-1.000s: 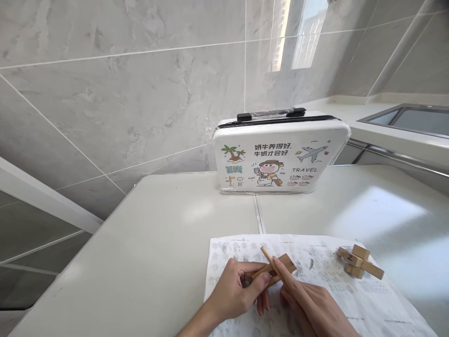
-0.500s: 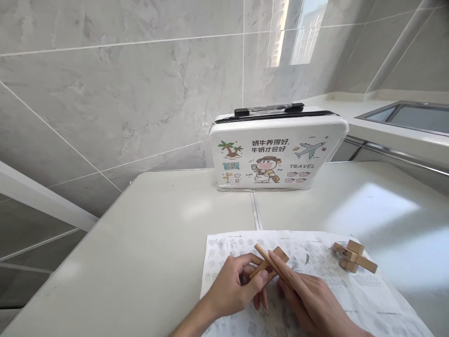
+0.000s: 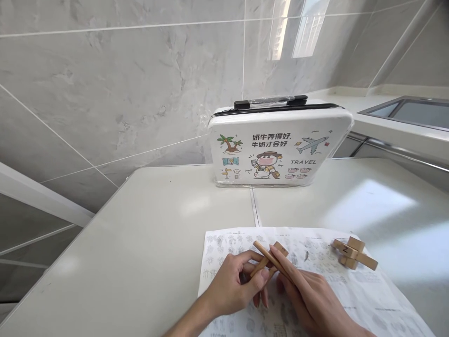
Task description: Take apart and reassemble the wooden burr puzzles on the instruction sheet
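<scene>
— What is at the near edge of the tabletop (image 3: pixel 147 243), starting from the left?

— First the left hand (image 3: pixel 231 290). Its fingers are curled narrow, and the thumb and fingertips pinch a short wooden block (image 3: pixel 280 249). The block points up and to the right, just above a printed sheet (image 3: pixel 365 295) that lies at the near edge.

— And beside it?

— A thin wooden stick (image 3: pixel 263 249) crosses over the block, and the two touch where they cross. The right hand (image 3: pixel 312 304) holds this stick. The stick lies along the stretched index finger, but how the other fingers close I cannot tell.

— Is anything further to the right?

— Yes, a small wooden cross (image 3: pixel 352 253) made of joined blocks rests on the right part of the sheet, apart from both hands.

— What stands behind?

— A white case (image 3: pixel 280 150) with cartoon pictures stands upright at the far edge, against the tiled wall. A sink (image 3: pixel 414 112) is in the counter at the far right.
</scene>
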{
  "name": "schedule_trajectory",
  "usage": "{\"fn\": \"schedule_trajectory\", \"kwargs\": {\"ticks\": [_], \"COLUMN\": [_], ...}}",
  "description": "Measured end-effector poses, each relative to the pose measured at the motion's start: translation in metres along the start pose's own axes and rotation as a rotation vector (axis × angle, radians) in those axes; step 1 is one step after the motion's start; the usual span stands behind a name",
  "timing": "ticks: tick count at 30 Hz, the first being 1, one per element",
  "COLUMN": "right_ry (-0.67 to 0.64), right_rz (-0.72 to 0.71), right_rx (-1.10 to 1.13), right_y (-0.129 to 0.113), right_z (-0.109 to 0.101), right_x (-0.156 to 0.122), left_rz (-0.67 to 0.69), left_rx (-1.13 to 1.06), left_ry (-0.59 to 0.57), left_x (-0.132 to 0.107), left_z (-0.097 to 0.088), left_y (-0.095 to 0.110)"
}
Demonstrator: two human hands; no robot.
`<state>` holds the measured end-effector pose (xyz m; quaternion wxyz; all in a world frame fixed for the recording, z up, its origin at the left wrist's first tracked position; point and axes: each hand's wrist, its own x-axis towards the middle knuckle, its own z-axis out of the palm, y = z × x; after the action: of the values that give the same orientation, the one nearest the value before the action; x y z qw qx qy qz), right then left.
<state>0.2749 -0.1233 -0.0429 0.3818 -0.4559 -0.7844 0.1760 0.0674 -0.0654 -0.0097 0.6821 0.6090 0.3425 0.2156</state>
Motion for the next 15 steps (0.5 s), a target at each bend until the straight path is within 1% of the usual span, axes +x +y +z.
{"fn": "schedule_trajectory", "kwargs": {"ticks": [6,11,15], "right_ry": [0.008,0.021,0.043], "right_rz": [0.023,0.003,0.035], "right_rx": [-0.047,-0.057,-0.078], "right_y": [0.0012,0.0042,0.0044], "right_z": [0.0041,0.0038,0.0013], "right_x": [-0.004,-0.0041,-0.0016], "left_rz": [0.001,-0.008,-0.009], "left_rx": [0.012,0.025,0.119], "left_ry": [0.007,-0.008,-0.03], "left_x": [0.0003,0.0012,0.0001], "left_z": [0.0005,0.0008,0.0028], "left_y": [-0.0003,0.0007,0.0032]}}
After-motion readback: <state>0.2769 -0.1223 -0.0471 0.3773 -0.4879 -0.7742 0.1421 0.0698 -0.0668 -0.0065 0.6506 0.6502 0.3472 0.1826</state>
